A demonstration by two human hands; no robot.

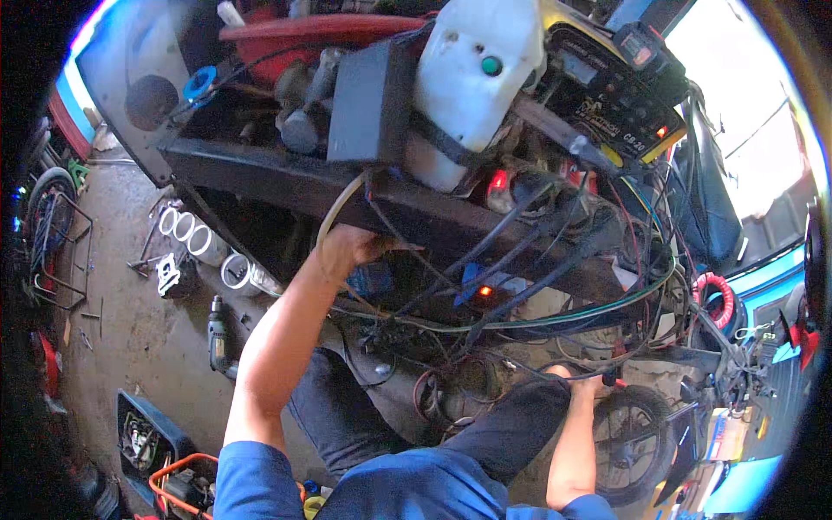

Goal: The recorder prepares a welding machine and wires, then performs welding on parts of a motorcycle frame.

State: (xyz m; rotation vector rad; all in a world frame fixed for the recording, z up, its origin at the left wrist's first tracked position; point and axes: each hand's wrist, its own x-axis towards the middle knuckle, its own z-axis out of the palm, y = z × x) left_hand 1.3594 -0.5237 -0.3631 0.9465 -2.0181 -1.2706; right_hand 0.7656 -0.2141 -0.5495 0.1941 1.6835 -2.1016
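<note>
Left hand (351, 247), reaching just beneath the front edge of a dark workbench (251, 166), left of that edge's middle; its fingers point right along the underside, their tips in shadow, and whether they grip anything cannot be told. A pale hose (340, 204) hangs over the front edge beside the hand and wrist. Cables (511, 227) droop over the same edge farther right, and a green hose (520, 325) curves below it. Right hand (588, 381), low beyond the person's right knee (555, 400), near the top of a spoked wheel (626, 442); its fingers are too small and partly hidden to tell whether they are open or closed. On the bench, a grey box (371, 102) stands at the front edge, with a white plastic shell (477, 74) leaning just right of it and a red basin (303, 33) behind. Toward the right end sits a black-and-yellow machine (598, 104) with a lit red lamp. On the floor past the left front corner lie a drill (217, 334) and white rings (184, 227).
</note>
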